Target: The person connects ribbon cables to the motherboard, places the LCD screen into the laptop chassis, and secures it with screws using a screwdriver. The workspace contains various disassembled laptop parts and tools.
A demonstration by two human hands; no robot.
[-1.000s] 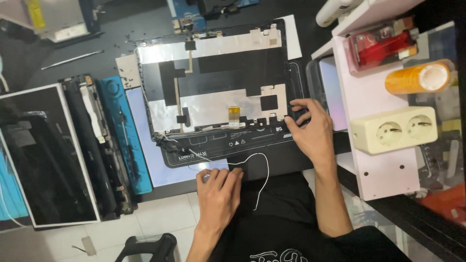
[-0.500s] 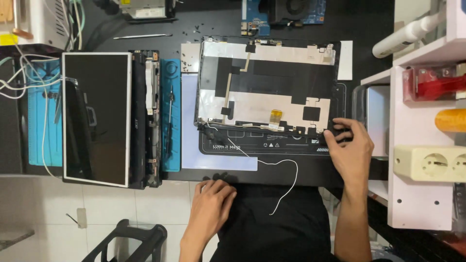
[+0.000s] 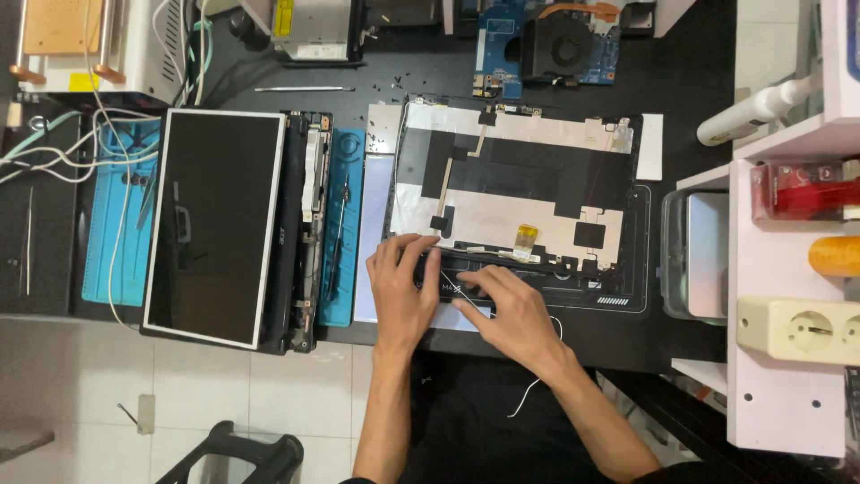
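An opened laptop lid shell (image 3: 528, 170), silver foil and black tape inside, lies on the black mat. My left hand (image 3: 401, 291) rests flat on the shell's lower left edge, fingers spread by the hinge strip (image 3: 573, 269). My right hand (image 3: 515, 318) sits just right of it, thumb and forefinger pinched on a thin white cable (image 3: 448, 282). The cable runs up from the pinch between my left fingers. Its other end hangs off the table front over my lap (image 3: 528, 399).
A bare display panel (image 3: 215, 224) lies to the left beside a laptop base (image 3: 300, 224) and blue tool mats (image 3: 345, 224). A motherboard with fan (image 3: 555, 45) is at the back. A white shelf (image 3: 779, 376) with a socket strip (image 3: 797, 330) stands right, a clear box (image 3: 703, 255) beside it.
My left hand rose from the table's front edge onto the shell's lower left. My right hand slid left from the shell's right corner and took the white cable. The view shifted.
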